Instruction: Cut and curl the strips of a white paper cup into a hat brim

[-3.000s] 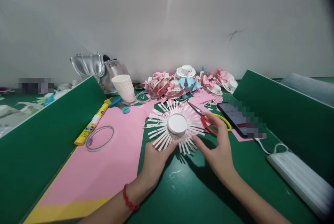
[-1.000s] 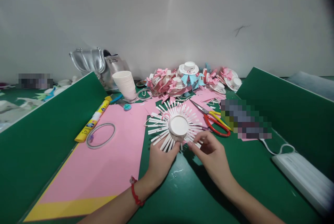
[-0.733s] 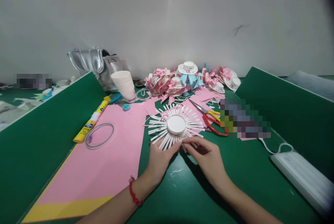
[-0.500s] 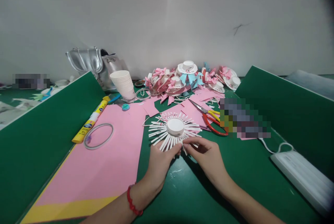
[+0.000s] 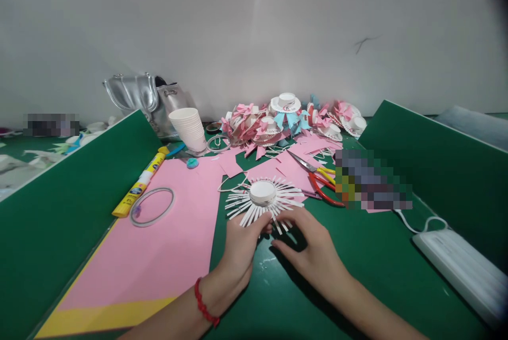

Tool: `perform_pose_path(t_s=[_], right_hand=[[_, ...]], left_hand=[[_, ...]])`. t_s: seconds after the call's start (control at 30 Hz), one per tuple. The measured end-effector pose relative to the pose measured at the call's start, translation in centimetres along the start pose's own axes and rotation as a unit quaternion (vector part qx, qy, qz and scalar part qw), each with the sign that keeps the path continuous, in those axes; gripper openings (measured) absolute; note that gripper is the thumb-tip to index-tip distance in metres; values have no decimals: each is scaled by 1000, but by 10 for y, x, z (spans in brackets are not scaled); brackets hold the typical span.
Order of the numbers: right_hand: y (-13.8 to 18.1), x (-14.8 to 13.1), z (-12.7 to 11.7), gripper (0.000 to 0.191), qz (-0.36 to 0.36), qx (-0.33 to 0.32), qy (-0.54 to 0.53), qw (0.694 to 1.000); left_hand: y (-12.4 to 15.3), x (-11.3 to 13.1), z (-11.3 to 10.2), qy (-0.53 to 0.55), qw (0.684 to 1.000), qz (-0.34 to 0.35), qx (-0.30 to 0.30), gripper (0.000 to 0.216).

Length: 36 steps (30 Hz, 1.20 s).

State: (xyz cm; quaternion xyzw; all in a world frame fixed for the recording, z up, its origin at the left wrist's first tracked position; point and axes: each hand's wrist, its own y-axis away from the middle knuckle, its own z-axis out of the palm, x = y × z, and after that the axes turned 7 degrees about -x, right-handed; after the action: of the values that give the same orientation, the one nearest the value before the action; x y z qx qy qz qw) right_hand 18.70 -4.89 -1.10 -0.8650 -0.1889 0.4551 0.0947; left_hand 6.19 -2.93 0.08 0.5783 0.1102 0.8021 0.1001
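A white paper cup, its wall cut into strips that fan out flat like rays, is held base up over the green table. My left hand is closed on its near strips, thumb on top. My right hand is at the near right strips, index finger touching them; its thumb is spread away below, and nothing shows gripped between them. A thin white string lies just behind the cup's left side.
Pink paper covers the left, with a tape roll and a yellow glue stick. Stacked cups, a silver bag and finished paper hats stand behind. Scissors and face masks lie right. Green dividers flank the table.
My right thumb has come off the strips and dropped downward, opening the pinch. The cut cup has shifted slightly left and down, still in my left hand.
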Motion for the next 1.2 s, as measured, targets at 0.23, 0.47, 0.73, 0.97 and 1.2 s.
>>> perform_pose_path(t_s=[0.23,0.47,0.73,0.97,1.2], right_hand=[[5,1,-3,17,-95,82,270,955],[3,-4,-5,23,-142,99,303,937],[4,-4,-1,17,-140,97,263,950],[3,-5,-1,19,-139,82,270,949],[4,-4,-2,12,-77,61,181,979]], left_hand=[[-1,2,1,19,1000,-10,15,12],[-1,1,1,14,999,-21,23,14],[-1,-4,2,-49,998,33,31,19],[-1,-4,2,-83,995,41,35,21],[2,0,2,-211,970,112,40,17]])
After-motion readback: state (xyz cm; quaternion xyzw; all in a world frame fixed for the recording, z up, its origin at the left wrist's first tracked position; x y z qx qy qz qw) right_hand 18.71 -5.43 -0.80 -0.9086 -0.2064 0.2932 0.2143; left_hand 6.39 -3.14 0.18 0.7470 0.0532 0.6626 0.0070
